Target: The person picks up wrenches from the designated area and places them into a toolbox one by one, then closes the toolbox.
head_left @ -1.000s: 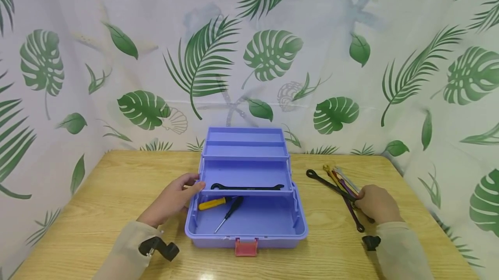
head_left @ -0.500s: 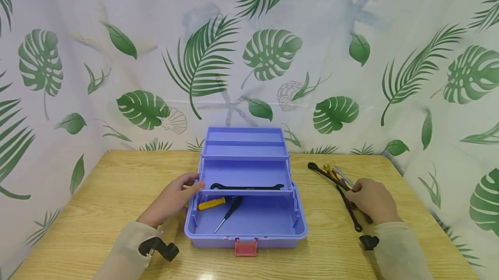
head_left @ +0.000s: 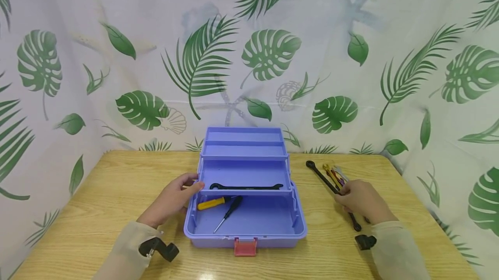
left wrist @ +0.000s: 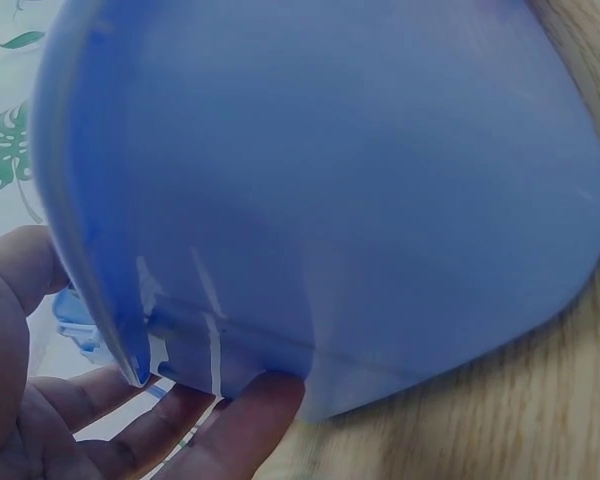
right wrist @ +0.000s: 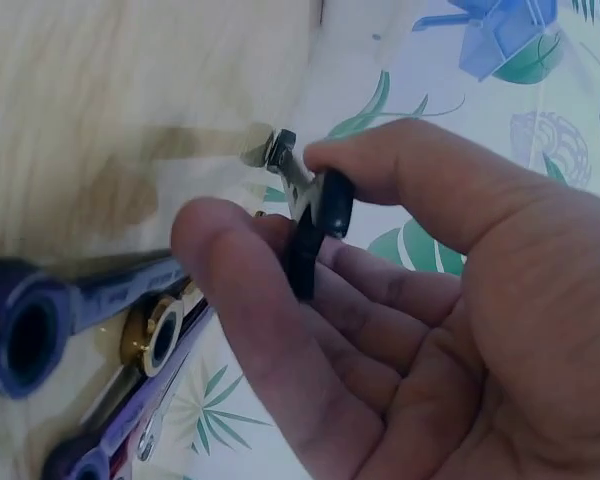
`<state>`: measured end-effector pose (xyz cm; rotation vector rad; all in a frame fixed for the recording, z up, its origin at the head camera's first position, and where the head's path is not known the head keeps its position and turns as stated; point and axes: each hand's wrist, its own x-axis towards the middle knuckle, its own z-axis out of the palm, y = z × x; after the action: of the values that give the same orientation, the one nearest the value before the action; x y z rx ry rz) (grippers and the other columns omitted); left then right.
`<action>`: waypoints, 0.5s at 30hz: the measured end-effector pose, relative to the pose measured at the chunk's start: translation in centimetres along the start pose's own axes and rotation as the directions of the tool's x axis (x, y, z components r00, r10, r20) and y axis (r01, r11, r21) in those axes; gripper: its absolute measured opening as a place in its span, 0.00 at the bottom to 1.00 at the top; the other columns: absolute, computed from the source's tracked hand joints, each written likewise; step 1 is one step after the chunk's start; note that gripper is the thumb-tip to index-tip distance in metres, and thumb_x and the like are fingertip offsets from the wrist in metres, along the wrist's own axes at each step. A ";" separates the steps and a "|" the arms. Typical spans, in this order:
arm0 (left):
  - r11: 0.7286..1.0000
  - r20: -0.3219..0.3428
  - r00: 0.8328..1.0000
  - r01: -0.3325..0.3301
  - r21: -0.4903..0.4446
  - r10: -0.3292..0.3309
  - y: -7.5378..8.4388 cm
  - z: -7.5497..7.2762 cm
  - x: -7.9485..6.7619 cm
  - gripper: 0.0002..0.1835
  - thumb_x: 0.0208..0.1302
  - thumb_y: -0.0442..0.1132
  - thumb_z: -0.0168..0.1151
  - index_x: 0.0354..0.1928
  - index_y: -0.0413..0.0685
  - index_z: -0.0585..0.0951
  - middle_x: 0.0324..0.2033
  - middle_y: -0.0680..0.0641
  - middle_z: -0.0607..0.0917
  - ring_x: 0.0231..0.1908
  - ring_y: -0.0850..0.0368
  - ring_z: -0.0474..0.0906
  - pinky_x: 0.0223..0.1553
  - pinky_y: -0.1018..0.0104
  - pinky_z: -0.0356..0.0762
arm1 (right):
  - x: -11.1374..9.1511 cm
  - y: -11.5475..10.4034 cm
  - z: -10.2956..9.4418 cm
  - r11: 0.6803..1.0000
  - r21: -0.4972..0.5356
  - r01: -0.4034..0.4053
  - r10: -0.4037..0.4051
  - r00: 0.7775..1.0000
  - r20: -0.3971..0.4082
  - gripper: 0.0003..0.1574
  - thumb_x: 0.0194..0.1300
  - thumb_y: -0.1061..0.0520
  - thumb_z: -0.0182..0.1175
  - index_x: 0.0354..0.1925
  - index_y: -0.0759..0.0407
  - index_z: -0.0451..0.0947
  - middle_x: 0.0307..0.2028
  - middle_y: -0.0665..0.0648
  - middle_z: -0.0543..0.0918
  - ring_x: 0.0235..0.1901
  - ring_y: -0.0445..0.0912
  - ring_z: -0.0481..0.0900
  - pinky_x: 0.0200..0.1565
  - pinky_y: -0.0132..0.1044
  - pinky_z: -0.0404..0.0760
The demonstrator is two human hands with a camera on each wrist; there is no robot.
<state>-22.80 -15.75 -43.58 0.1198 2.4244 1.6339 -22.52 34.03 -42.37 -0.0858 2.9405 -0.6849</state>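
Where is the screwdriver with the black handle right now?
In the head view, the black-handled screwdriver lies in the bottom of the purple-blue toolbox, left of the middle, with its handle just right of the yellow-handled tool.

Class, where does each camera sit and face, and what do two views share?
Head: on the head, facing forward-down at the toolbox; left hand, right hand, sleeves show.
Left wrist: on that wrist, facing the toolbox; left hand shows.
Right wrist: on that wrist, facing the wrenches; right hand shows.
Shared: head and right wrist show the held black wrench.
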 end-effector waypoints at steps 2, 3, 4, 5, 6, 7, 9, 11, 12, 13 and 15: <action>1.000 -0.002 1.000 0.001 -0.003 -0.001 0.0 0.0 0.0 0.30 0.74 0.54 0.62 0.70 0.45 0.73 0.59 0.39 0.79 0.54 0.42 0.81 0.35 0.53 0.88 | 0.0 -0.1 0.0 1.000 -0.013 0.008 -0.008 1.000 0.001 0.15 0.70 0.54 0.64 0.27 0.59 0.81 0.18 0.51 0.82 0.19 0.44 0.76 0.26 0.38 0.72; 1.000 -0.003 1.000 0.003 -0.001 -0.003 0.0 0.0 0.0 0.30 0.74 0.54 0.62 0.70 0.45 0.74 0.59 0.39 0.79 0.54 0.42 0.81 0.35 0.53 0.88 | 0.0 -0.1 0.0 1.000 -0.019 0.008 -0.008 1.000 -0.007 0.15 0.70 0.54 0.64 0.26 0.58 0.81 0.18 0.50 0.82 0.19 0.45 0.75 0.26 0.38 0.72; 1.000 -0.004 1.000 0.003 0.000 -0.003 0.1 0.0 0.0 0.30 0.74 0.54 0.62 0.70 0.45 0.74 0.59 0.39 0.79 0.54 0.42 0.80 0.35 0.53 0.88 | 0.0 -0.1 0.0 1.000 -0.026 0.003 -0.004 1.000 -0.018 0.15 0.69 0.54 0.64 0.25 0.57 0.80 0.18 0.50 0.81 0.19 0.45 0.75 0.25 0.38 0.72; 1.000 -0.004 1.000 0.003 0.000 -0.003 0.1 0.0 -0.1 0.30 0.74 0.53 0.62 0.70 0.45 0.74 0.59 0.39 0.79 0.54 0.42 0.80 0.35 0.53 0.88 | 0.0 -0.1 0.1 1.000 -0.030 -0.004 0.004 1.000 -0.027 0.16 0.69 0.54 0.65 0.25 0.57 0.79 0.18 0.50 0.81 0.19 0.45 0.74 0.25 0.38 0.71; 1.000 -0.004 1.000 0.003 0.001 -0.003 0.1 0.0 -0.1 0.30 0.75 0.53 0.62 0.70 0.44 0.74 0.59 0.39 0.79 0.54 0.42 0.80 0.35 0.53 0.88 | 0.0 0.0 0.0 0.999 -0.033 -0.015 0.014 0.999 -0.033 0.15 0.69 0.54 0.65 0.25 0.57 0.78 0.19 0.50 0.81 0.19 0.45 0.74 0.24 0.37 0.71; 1.000 -0.003 1.000 0.003 0.002 -0.003 0.1 0.0 -0.1 0.30 0.75 0.53 0.61 0.70 0.44 0.74 0.59 0.39 0.79 0.54 0.42 0.80 0.35 0.53 0.88 | 0.0 0.0 0.0 0.999 -0.030 -0.026 0.025 0.999 -0.036 0.15 0.68 0.54 0.65 0.25 0.57 0.78 0.20 0.51 0.81 0.19 0.45 0.75 0.24 0.37 0.71; 1.000 -0.002 1.000 0.003 0.002 -0.003 0.2 0.0 -0.2 0.29 0.75 0.53 0.61 0.70 0.44 0.74 0.59 0.39 0.79 0.54 0.42 0.80 0.36 0.53 0.88 | 0.0 0.2 0.1 0.999 -0.016 -0.042 0.041 0.998 -0.045 0.15 0.68 0.53 0.65 0.24 0.57 0.78 0.20 0.51 0.80 0.19 0.45 0.74 0.23 0.37 0.70; 1.000 -0.003 1.000 0.003 0.003 -0.003 0.2 0.0 -0.2 0.29 0.74 0.53 0.62 0.69 0.44 0.74 0.59 0.39 0.79 0.55 0.42 0.80 0.36 0.53 0.88 | 0.1 0.3 0.3 0.999 -0.005 -0.047 0.047 0.998 -0.036 0.19 0.68 0.53 0.65 0.21 0.56 0.77 0.17 0.51 0.78 0.17 0.44 0.72 0.23 0.36 0.69; 1.000 -0.003 1.000 0.003 0.003 -0.003 0.2 0.0 -0.2 0.29 0.74 0.53 0.62 0.69 0.44 0.74 0.59 0.39 0.79 0.55 0.42 0.80 0.36 0.52 0.88 | 0.2 0.4 0.4 0.999 -0.005 -0.048 0.048 0.998 -0.028 0.20 0.68 0.52 0.65 0.20 0.56 0.77 0.16 0.50 0.78 0.17 0.44 0.72 0.23 0.36 0.69; 1.000 -0.004 1.000 0.004 0.004 -0.004 0.2 0.0 -0.2 0.30 0.74 0.53 0.62 0.69 0.44 0.74 0.59 0.39 0.79 0.55 0.42 0.80 0.36 0.52 0.88 | 0.3 0.5 0.4 0.999 -0.003 -0.044 0.044 0.999 -0.021 0.21 0.68 0.51 0.66 0.19 0.56 0.77 0.15 0.50 0.77 0.16 0.44 0.71 0.24 0.36 0.69; 1.000 -0.007 1.000 0.007 0.005 -0.007 0.3 -0.1 -0.2 0.30 0.74 0.53 0.63 0.69 0.44 0.74 0.60 0.38 0.79 0.55 0.42 0.80 0.36 0.52 0.88 | 0.4 0.4 0.6 0.999 -0.004 -0.042 0.042 0.999 -0.002 0.22 0.68 0.50 0.67 0.19 0.55 0.76 0.15 0.49 0.77 0.16 0.43 0.71 0.25 0.37 0.69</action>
<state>-22.67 -15.74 -43.29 0.1068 2.4318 1.6277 -22.81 34.15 -43.12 -0.0243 2.9371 -0.6732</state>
